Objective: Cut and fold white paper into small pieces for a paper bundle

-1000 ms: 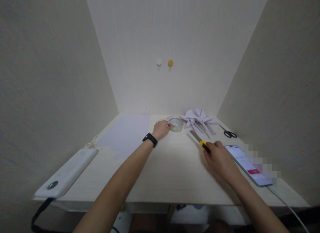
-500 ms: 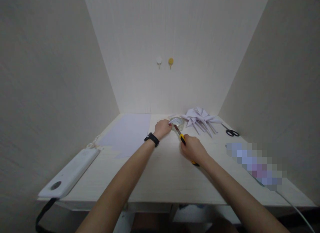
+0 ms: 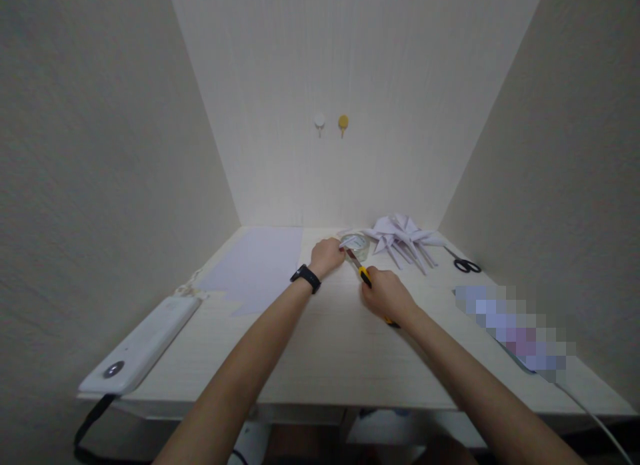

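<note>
A clear tape roll (image 3: 356, 244) lies on the pale wooden desk (image 3: 320, 345) near the back. My left hand (image 3: 326, 256), with a black band on the wrist, holds the roll's left side, pinching its loose end. My right hand (image 3: 387, 296) grips a yellow utility knife (image 3: 363, 276). The knife's blade points up and left and reaches the tape beside my left fingers.
Folded white paper shapes (image 3: 403, 238) lie behind the roll, black scissors (image 3: 464, 264) to their right. A blurred phone (image 3: 515, 326) with a cable is at the right edge. A sheet of paper (image 3: 257, 262) and a white power bank (image 3: 143, 345) lie on the left.
My right hand carried the knife from beside the phone leftward to the tape roll. My left hand stayed on the roll.
</note>
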Available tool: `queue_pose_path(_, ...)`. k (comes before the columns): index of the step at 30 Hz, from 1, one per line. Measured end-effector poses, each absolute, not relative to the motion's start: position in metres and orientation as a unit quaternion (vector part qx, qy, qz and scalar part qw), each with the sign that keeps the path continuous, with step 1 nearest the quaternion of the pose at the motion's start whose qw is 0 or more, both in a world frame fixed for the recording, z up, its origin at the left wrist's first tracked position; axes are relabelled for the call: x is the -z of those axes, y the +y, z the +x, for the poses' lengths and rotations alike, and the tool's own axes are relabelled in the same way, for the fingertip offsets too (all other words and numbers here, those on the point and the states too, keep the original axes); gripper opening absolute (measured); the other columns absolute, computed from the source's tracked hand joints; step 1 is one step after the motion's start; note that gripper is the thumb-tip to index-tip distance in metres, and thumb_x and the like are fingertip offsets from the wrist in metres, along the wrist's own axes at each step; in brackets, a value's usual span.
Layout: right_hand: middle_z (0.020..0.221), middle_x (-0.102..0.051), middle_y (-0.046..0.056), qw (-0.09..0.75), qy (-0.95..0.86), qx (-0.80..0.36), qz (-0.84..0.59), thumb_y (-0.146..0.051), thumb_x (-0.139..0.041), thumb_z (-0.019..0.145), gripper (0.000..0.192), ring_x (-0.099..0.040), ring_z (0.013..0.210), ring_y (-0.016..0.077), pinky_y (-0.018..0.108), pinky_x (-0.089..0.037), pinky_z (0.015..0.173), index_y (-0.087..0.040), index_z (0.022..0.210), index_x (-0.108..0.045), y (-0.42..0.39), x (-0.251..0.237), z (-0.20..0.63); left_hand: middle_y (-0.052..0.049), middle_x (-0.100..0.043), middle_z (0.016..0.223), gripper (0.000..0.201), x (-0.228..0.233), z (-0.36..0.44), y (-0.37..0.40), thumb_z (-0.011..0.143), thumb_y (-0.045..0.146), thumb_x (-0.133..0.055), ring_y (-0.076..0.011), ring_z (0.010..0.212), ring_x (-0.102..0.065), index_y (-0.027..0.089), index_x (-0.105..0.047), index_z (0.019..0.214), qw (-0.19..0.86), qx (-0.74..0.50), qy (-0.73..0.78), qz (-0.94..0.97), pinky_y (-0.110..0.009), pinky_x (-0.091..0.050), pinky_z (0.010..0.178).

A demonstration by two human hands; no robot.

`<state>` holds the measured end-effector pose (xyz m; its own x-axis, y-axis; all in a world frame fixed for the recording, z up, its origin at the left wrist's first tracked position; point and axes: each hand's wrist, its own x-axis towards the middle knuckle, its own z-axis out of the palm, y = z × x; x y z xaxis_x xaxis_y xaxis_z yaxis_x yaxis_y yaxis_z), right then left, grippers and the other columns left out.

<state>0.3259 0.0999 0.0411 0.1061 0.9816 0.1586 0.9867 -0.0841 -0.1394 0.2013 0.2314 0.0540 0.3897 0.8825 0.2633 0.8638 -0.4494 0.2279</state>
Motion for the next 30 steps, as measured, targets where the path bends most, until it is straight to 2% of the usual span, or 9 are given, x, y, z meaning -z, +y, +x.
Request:
queue_pose_path(14,0.095,-0.073,0.019,0.091,-0.700,0.014,-0.709,-0.023,-0.044,0.089,0.027,-0.069,0.088,0.0263,0.030,-0.039,0.069,-0.012,0.098,-0.068,0.110,-0.040,0.331,-0.018,-0.074,0.101,0.031,-0.052,0.201,0.238,0.089,0.031,-0.051,-0.0274,0.096,-0.070,0.016,-0.074,0.105,0.006,-0.156,0.532,0.832,-0.032,-0.051,0.078)
queue_pose_path(23,0.091,-0.074,0.014,0.022,-0.730,0.049,-0.681,-0.034,-0.045,0.091,0.030,-0.069,0.081,0.0254,0.030,-0.036,0.063,-0.017,0.098,-0.068,0.093,-0.044,0.348,-0.018,-0.073,0.104,0.031,-0.059,0.195,0.237,0.091,0.029,-0.048,-0.0293,0.099,-0.069,0.015,-0.073,0.104,-0.017,-0.141,0.520,0.842,-0.035,-0.051,0.080)
queue_pose_path(30,0.096,-0.068,0.011,0.046,-0.765,0.016,-0.642,-0.036,-0.043,0.092,0.030,-0.066,0.079,0.0209,0.028,-0.036,0.064,-0.018,0.096,-0.067,0.086,-0.036,0.367,-0.018,-0.072,0.104,0.029,-0.066,0.191,0.233,0.090,0.024,-0.050,-0.0300,0.102,-0.068,0.014,-0.071,0.106,-0.038,-0.130,0.495,0.858,-0.037,-0.051,0.083)
